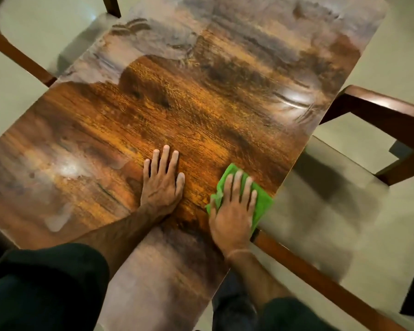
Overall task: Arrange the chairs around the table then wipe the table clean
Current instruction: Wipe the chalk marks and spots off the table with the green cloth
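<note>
Wiping step in hand. We stand at the near end of the table (201,103), both hands down on the tabletop.

Right hand (232,211): fingers straight and slightly spread, palm pressing the green cloth (263,201) flat. It is not gripped or bunched. The cloth sits at the right edge of the tabletop, close to the near right corner, and part of it reaches the edge itself.

Left hand (161,185): flat and spread on bare wood just beside the cloth hand, holding nothing. We read it as a brace.

Surface: the middle shows clear, warm grain. A grey haze (261,44) with curved streaks lies across the far end, and a pale patch (58,218) sits near the left edge. Our judgement is that the centre is done and the far end and left side are not.

Chairs: one chair (380,111) stands at the right edge with its seat tucked close, and another chair (17,56) stands off the far left corner. The arranging looks settled.

To do this well:
- Keep the palm flat and the pressure even, so the cloth does not ride up over the edge.
- Work in overlapping straight passes along the grain, from the right edge towards the left.
- Lift the bracing hand off cleaned wood, since it may leave prints.
- Refold to a fresh face before tackling the haze.
</note>
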